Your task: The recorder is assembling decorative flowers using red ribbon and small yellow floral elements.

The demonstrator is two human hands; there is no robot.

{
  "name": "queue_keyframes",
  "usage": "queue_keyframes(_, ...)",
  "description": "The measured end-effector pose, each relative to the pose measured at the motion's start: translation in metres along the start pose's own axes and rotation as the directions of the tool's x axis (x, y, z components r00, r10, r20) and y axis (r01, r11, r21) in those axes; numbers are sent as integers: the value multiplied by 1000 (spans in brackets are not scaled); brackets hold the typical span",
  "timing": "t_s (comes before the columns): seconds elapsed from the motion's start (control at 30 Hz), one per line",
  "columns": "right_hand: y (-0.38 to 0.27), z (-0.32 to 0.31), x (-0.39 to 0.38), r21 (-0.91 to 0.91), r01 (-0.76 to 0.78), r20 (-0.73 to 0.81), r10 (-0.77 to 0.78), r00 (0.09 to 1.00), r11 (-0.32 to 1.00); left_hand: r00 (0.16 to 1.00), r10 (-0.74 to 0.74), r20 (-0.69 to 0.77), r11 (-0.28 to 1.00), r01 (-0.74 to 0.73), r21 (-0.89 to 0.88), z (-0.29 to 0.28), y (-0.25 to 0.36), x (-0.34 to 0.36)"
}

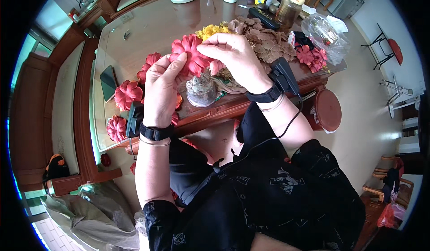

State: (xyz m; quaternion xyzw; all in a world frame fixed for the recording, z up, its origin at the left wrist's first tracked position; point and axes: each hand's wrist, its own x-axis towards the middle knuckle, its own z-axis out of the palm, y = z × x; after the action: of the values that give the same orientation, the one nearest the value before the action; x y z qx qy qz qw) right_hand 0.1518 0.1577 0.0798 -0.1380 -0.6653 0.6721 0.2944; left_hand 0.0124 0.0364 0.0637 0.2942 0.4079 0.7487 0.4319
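A red paper flower (191, 54) is held up over the table edge between both hands. My left hand (162, 90) grips it from below and left, thumb on a petal. From the right, my right hand (233, 58) pinches its upper petals with the fingertips. Just beneath the flower stands a small glass jar (201, 92) with speckled contents. Each wrist wears a black strap with a small black device.
More red flowers (127, 94) lie along the table's left edge and others (313, 57) at the right. A brown flower pile (266, 40), yellow flowers (208, 30), a phone (108, 81), bottles (289, 7), a clear plastic bag (324, 34) and a round stool (327, 110) surround them.
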Motion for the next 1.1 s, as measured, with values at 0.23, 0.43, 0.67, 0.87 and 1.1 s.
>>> queue_keyframes(0.23,14,-2,3,16,-47,-7,48,999,999,1000,-24,8,998,24,-52,-6,-10,6)
queue_keyframes(0.43,6,-4,3,-26,-24,-5,24,1000,999,1000,21,13,1000,-21,3,-2,-9,3)
queue_keyframes(0.67,15,-8,2,-147,-23,13,25,1000,989,1000,5,-4,994,-4,112,-7,-17,-1)
queue_keyframes(0.87,38,-3,-4,-69,-65,7,65,998,996,998,45,-51,980,-34,198,-10,-29,-4)
queue_keyframes(1.1,40,-4,-3,-79,-63,-12,62,998,995,998,27,-61,979,-14,205,-7,-25,-2)
